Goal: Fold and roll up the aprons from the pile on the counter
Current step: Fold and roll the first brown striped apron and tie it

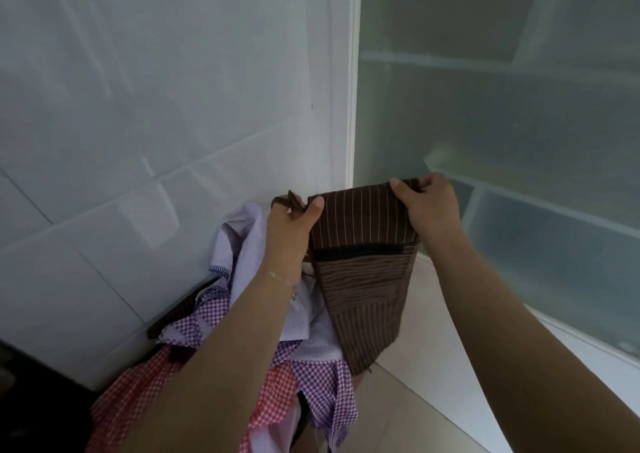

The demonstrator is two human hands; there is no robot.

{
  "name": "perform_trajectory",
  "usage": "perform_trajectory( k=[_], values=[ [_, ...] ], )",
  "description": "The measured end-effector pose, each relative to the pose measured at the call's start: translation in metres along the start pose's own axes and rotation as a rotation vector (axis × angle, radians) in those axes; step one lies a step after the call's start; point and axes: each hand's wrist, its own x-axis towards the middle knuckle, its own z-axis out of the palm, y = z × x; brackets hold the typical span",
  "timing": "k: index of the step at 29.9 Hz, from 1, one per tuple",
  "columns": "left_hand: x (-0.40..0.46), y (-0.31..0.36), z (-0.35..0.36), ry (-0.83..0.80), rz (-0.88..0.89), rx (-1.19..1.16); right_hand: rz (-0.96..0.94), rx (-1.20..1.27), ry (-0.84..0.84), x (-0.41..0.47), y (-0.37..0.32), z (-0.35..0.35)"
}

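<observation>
Above the pile [221, 341], hand-held brown apron [363, 262].

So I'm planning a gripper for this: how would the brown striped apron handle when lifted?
Likely floppy: the brown striped apron hangs limp below the left hand and right hand. Probably light, since pinches at its top edge carry it.

**Hidden behind arms and cloth**

The left forearm [221, 341] covers the middle of the pile [194, 328], whose lower part runs off the bottom edge. The apron [363, 265] hides both hands' fingertips. Shapes behind the frosted glass [502, 106] are blurred beyond telling.
</observation>
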Motion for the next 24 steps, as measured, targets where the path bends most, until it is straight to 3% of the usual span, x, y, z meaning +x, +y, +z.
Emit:
perform_trajectory(
  k=[4,8,10,14,17,20,24],
  values=[
    [-0.011,0.013,0.019,0.038,0.091,-0.074,-0.039,0.127,-0.005,-0.002,-0.009,-0.023],
    [-0.019,0.033,0.027,0.081,0.252,-0.043,-0.123,0.067,-0.419,-0.003,-0.032,-0.05],
    [-0.018,0.044,0.029,0.083,0.295,-0.039,-0.18,-0.095,-0.585,-0.004,-0.044,-0.061],
    [-0.016,0.065,0.033,0.063,0.349,0.015,-0.281,-0.443,-0.507,-0.002,-0.065,-0.067],
    [-0.015,0.081,0.034,-0.052,0.361,0.055,-0.276,-0.637,-0.459,0.005,-0.077,-0.071],
    [-0.01,0.09,0.034,-0.221,0.36,0.088,-0.293,-0.763,-0.444,0.008,-0.09,-0.079],
    [0.004,0.099,0.033,-0.321,0.313,0.035,-0.471,-0.83,-0.458,0.014,-0.104,-0.076]
  ],
)
